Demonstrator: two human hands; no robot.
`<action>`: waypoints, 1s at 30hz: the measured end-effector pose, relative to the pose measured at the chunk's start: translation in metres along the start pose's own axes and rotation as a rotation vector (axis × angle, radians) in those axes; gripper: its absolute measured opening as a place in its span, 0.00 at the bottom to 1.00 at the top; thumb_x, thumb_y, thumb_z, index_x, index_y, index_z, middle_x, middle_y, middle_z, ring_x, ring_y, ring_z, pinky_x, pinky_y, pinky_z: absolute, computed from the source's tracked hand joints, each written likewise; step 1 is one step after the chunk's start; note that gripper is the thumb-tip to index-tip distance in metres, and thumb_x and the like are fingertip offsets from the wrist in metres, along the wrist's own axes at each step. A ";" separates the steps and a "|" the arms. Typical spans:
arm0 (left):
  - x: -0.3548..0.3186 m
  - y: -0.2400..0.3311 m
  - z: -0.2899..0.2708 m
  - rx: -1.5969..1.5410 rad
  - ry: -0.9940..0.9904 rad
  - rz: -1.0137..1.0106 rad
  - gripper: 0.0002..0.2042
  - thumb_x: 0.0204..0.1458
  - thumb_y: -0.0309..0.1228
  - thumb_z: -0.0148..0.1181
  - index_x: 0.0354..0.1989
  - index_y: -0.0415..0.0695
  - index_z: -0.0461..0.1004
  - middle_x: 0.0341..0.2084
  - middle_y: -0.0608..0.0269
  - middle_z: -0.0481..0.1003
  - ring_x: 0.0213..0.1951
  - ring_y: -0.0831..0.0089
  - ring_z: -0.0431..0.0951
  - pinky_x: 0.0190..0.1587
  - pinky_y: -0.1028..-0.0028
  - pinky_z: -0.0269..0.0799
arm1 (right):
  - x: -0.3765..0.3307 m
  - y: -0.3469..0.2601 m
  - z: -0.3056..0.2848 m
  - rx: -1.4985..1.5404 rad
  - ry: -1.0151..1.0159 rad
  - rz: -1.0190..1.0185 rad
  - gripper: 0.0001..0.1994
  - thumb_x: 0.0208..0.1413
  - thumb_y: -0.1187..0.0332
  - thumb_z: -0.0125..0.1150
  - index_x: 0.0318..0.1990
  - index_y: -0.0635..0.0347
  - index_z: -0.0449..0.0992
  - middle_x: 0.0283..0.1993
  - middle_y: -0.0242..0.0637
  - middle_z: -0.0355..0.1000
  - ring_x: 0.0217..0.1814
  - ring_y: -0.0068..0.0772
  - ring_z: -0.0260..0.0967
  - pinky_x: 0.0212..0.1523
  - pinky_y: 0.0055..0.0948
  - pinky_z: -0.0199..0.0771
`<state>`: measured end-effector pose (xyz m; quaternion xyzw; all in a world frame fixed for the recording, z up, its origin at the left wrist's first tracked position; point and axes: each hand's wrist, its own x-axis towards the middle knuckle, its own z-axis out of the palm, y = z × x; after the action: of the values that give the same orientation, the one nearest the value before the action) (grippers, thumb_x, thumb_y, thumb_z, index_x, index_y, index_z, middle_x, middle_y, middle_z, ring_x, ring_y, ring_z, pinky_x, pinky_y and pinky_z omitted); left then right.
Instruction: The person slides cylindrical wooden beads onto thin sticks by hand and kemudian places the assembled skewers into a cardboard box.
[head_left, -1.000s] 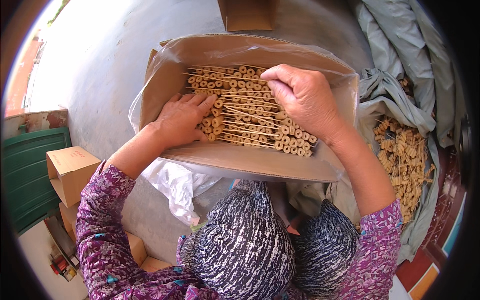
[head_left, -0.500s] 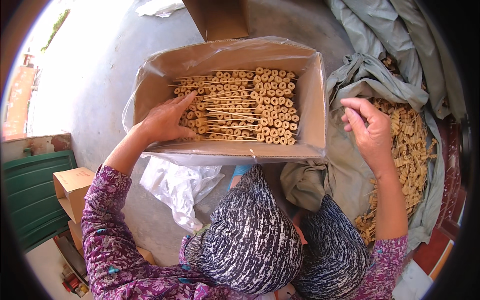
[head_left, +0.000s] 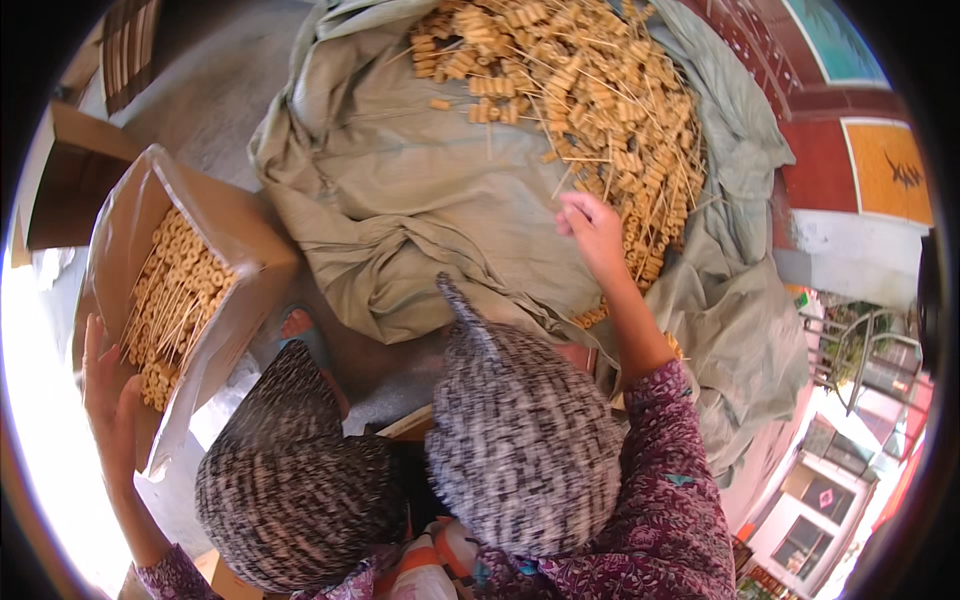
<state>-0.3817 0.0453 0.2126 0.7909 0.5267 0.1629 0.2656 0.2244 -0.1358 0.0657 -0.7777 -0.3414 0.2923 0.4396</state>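
My left hand [head_left: 105,385], fingers stretched out, is at the near left side of a cardboard box [head_left: 265,240] lined with clear plastic. Inside the box lie rows of skewered tan rings [head_left: 180,300] with thin sticks among them. My right hand [head_left: 595,225] is at the near left border of a loose pile of skewered tan pieces [head_left: 640,130]. Its fingers are curled inward, and nothing shows in them. Under the pile spreads a grey-green cloth [head_left: 400,170]; a single loose piece [head_left: 440,104] lies on it to the left.
My knees in black-and-white patterned cloth [head_left: 520,440] rise between the hands. Another cardboard box [head_left: 85,175] stands at the far left. Cloth folds [head_left: 370,270] bunch up beside the lined box. Coloured panels [head_left: 890,170] stand at the far right.
The view has swung right, so the lined box is now at the left and the pile in the middle. My right hand has gone from beside the box to the pile's border.
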 end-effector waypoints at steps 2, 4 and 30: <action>0.015 0.042 0.004 0.018 -0.025 0.053 0.34 0.55 0.39 0.59 0.70 0.44 0.56 0.69 0.57 0.57 0.65 0.59 0.62 0.68 0.59 0.57 | -0.041 0.062 -0.041 0.003 0.152 0.160 0.10 0.60 0.71 0.55 0.43 0.67 0.77 0.30 0.36 0.76 0.27 0.22 0.73 0.30 0.24 0.73; 0.032 0.096 0.018 -0.027 -0.084 0.092 0.33 0.56 0.40 0.59 0.69 0.44 0.58 0.68 0.58 0.58 0.64 0.58 0.63 0.66 0.59 0.59 | -0.083 0.134 -0.068 -0.025 0.242 0.292 0.10 0.58 0.69 0.56 0.41 0.65 0.78 0.30 0.38 0.77 0.28 0.25 0.74 0.31 0.26 0.74; 0.108 0.194 0.391 -0.686 -0.830 0.011 0.29 0.53 0.29 0.63 0.65 0.42 0.63 0.56 0.51 0.72 0.55 0.61 0.74 0.59 0.66 0.66 | -0.097 0.149 -0.053 -1.033 -0.077 -0.104 0.07 0.51 0.67 0.61 0.39 0.52 0.75 0.37 0.35 0.74 0.42 0.38 0.73 0.46 0.39 0.73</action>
<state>0.0161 -0.0114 0.0096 0.6595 0.2900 0.0008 0.6935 0.2478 -0.2943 -0.0279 -0.8638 -0.4954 0.0918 -0.0006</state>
